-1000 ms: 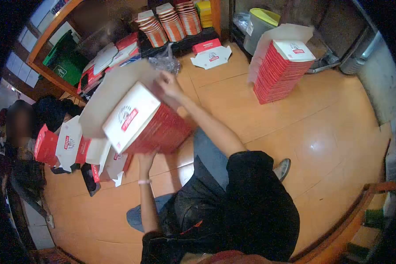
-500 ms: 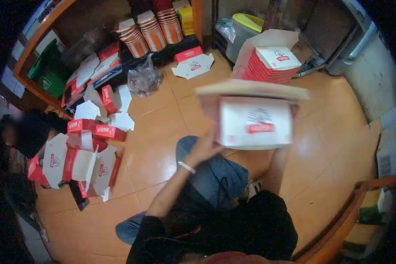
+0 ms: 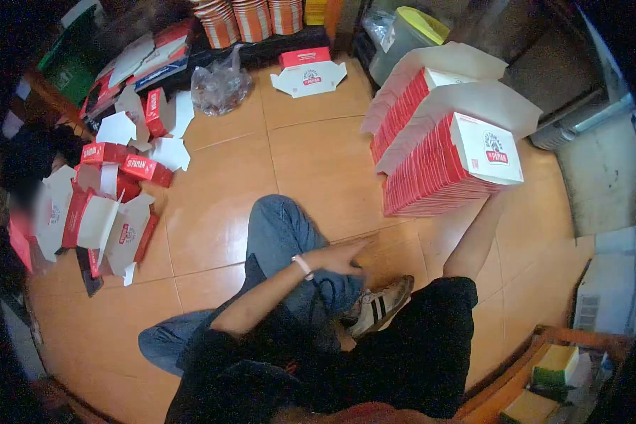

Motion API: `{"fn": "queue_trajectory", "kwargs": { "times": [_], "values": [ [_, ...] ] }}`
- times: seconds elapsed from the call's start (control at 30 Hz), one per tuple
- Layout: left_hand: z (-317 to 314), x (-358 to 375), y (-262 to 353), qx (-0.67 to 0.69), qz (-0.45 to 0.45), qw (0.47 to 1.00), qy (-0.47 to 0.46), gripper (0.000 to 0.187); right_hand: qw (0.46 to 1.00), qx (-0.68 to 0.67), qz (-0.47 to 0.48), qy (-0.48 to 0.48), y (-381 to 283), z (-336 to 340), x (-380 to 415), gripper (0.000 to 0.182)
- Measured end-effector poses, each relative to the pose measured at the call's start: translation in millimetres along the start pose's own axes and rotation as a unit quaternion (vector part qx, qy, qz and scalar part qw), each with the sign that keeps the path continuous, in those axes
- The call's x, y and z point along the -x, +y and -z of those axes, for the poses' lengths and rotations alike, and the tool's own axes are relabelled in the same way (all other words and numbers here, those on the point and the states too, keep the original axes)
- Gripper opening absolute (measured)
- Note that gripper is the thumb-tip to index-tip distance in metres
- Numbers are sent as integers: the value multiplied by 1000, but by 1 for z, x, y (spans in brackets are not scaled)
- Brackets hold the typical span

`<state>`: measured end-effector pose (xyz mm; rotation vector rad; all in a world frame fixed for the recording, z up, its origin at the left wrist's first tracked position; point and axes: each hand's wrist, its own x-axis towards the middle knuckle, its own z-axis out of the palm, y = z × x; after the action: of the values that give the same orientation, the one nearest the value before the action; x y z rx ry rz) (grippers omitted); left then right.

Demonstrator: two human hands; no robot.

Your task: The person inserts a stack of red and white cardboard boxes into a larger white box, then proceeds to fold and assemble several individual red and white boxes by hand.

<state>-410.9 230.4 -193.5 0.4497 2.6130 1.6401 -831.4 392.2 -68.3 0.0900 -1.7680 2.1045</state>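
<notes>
My left hand [image 3: 340, 257] is over my bent leg near the shoe, fingers apart, holding nothing. My right arm [image 3: 471, 242] reaches to the lower right end of the nearer stack of flat red and white cartons [image 3: 431, 172]; the hand is mostly hidden behind the stack, so its fingers cannot be made out. The stack leans on the tiled floor, with a printed white panel [image 3: 489, 150] at its right end and a large flap above. A second similar stack [image 3: 401, 116] stands just behind it.
Folded red and white boxes [image 3: 124, 230] lie piled at the left beside another person. A single open box [image 3: 308, 79] and a plastic bag [image 3: 221, 83] are at the back. Striped cups [image 3: 251, 21] stand on a black shelf. A grey bin [image 3: 403, 46] is behind the stacks.
The carton stack that both hands held in the air now stands on the floor in front of the other stack. My left hand has come off it and moved down over the leg.
</notes>
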Motion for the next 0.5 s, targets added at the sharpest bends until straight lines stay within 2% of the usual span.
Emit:
{"fn": "queue_trajectory", "kwargs": {
  "times": [0.03,0.07,0.2,0.27,0.33,0.5],
  "values": [
    [8,17,7,38,48,998,-7,86,1000,19,2,11,4,2,3,37],
    [15,35,14,38,57,998,-5,86,999,44,11,28,6,9,11,38],
    [54,103,61,195,108,969,104,88,978,152,85,117,22,53,116,40],
    [67,131,73,255,125,945,162,88,975,177,96,98,35,57,179,41],
    [79,161,80,340,145,889,269,84,977,190,87,43,41,40,233,42],
    [88,237,72,290,112,864,397,74,969,240,63,-16,46,-4,234,45]
  ]
}}
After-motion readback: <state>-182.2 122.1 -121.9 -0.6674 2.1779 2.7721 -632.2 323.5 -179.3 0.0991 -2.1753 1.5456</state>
